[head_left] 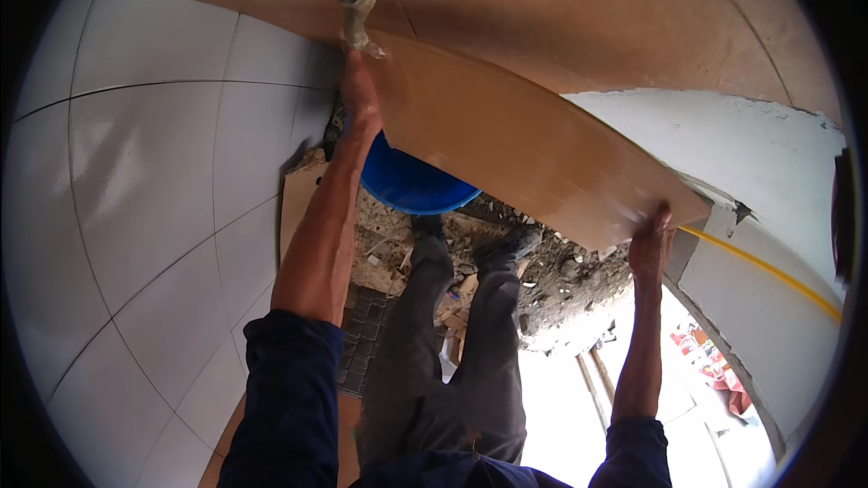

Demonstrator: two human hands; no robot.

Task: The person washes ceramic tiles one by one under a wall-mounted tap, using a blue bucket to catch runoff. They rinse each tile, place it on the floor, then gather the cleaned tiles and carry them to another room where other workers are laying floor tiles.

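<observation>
A long brown wall tile (506, 145) slants across the middle, its far edge close to the brown tiled wall; I cannot tell whether they touch. My left hand (360, 95) grips its left end, just below a tap (360, 0) on the wall, with the fingers partly hidden. At the tile's right end, my right hand (653, 239) holds the near corner, thumb on the face and the other fingers mostly out of sight. Below the tile is a blue basin (411, 183), partly covered by it.
White tiles (154, 154) cover the left wall. Rubble (570, 280) lies around my feet. A bare white wall strip (705, 131) shows beyond the tile's right half. A yellow hose or cable (768, 271) runs off to the right. Bright light washes out the floor at lower right.
</observation>
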